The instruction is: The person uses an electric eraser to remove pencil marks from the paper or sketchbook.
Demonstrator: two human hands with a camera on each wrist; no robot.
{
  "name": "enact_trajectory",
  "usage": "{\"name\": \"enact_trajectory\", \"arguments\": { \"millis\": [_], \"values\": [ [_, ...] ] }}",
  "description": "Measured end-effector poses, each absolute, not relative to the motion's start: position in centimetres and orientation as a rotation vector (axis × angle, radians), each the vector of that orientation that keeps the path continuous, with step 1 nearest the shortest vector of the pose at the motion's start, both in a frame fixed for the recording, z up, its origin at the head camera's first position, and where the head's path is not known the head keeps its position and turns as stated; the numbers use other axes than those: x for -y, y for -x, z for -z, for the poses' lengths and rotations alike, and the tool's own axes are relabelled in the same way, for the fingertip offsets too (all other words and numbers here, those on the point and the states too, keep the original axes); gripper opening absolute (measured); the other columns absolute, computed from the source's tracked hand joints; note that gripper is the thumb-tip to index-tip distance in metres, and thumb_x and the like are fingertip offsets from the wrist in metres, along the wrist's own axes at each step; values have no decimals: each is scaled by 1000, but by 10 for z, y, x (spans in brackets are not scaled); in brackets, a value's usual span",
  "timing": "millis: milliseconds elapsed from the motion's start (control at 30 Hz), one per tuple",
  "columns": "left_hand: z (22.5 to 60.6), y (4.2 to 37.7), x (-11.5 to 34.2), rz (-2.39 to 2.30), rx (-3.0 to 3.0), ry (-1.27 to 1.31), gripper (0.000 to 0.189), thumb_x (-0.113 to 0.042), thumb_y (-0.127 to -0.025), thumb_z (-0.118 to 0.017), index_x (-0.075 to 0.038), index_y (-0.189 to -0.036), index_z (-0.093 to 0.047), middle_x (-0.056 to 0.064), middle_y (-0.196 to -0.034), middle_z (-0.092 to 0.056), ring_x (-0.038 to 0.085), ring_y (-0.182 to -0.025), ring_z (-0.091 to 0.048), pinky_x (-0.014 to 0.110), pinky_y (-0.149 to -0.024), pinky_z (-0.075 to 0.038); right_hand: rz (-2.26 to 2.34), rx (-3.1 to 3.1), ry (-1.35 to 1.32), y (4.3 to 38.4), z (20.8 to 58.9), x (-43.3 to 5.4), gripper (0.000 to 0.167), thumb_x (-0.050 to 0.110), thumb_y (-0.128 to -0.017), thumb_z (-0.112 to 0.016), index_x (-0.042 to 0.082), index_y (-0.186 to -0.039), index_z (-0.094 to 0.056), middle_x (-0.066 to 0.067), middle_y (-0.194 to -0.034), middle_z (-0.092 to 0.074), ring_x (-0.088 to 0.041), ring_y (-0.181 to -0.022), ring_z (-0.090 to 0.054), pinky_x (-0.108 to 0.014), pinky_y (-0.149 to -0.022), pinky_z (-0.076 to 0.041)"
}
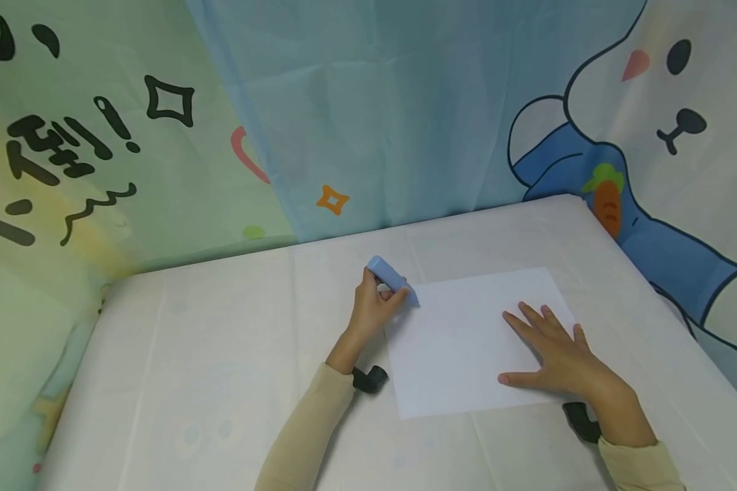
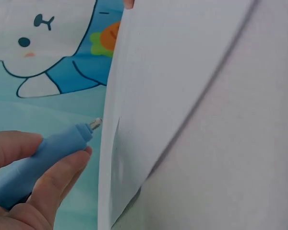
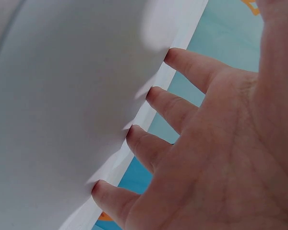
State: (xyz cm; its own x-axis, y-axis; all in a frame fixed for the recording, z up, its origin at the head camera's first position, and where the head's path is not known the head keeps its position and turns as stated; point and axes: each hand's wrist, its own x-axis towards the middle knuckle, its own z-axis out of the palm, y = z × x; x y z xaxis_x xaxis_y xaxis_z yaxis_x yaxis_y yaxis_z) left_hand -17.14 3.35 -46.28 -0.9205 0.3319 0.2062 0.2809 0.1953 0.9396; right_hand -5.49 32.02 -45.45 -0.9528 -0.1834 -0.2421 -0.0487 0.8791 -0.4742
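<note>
A light blue electric eraser (image 1: pixel 394 275), a thick pen-shaped body with a short metal-and-white tip (image 2: pixel 96 123), is pinched between the thumb and fingers of my left hand (image 1: pixel 371 308). Its tip is by the upper left corner of a blank white sheet of paper (image 1: pixel 460 341). In the left wrist view that tip appears just off the sheet's surface, and the paper's edge lifts slightly nearby. My right hand (image 1: pixel 555 354) rests on the right part of the sheet, fingers spread. In the right wrist view its fingertips (image 3: pixel 156 93) touch the paper.
A white cloth covers the table (image 1: pixel 221 354) beneath the sheet. Behind it hangs a printed backdrop (image 1: pixel 374 123) with a cartoon animal and carrot on the right. Black wrist straps (image 1: pixel 370 379) are on both wrists.
</note>
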Motion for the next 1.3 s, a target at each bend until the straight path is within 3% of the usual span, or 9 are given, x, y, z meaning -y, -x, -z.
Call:
{"name": "enact_trajectory", "arguments": {
  "millis": [133, 867, 1300],
  "values": [
    [464, 173, -34, -1872, -2374, -591, 37, 1, -91, -65, 9, -115, -39, 28, -114, -64, 40, -84, -71, 18, -63, -50, 685, -2771, 174, 55, 454, -320, 111, 59, -70, -78, 7, -152, -25, -27, -158, -12, -52, -143, 3, -79, -100, 8],
    [468, 175, -35, -1815, -2380, -614, 35, -1, -91, -65, 8, -114, -41, 25, -112, -67, 33, -77, -70, 16, -62, -48, 692, -2776, 169, 55, 452, -319, 111, 59, -70, -79, 6, -152, -27, -28, -158, -13, -53, -143, 2, -79, -100, 7],
    [471, 177, -36, -1799, -2367, -628, 35, -1, -91, -64, 8, -115, -40, 25, -113, -66, 7, -66, -57, 14, -59, -44, 690, -2774, 174, 54, 452, -320, 110, 59, -70, -78, 6, -152, -26, -28, -158, -12, -53, -143, 2, -79, -99, 7]
  ]
}}
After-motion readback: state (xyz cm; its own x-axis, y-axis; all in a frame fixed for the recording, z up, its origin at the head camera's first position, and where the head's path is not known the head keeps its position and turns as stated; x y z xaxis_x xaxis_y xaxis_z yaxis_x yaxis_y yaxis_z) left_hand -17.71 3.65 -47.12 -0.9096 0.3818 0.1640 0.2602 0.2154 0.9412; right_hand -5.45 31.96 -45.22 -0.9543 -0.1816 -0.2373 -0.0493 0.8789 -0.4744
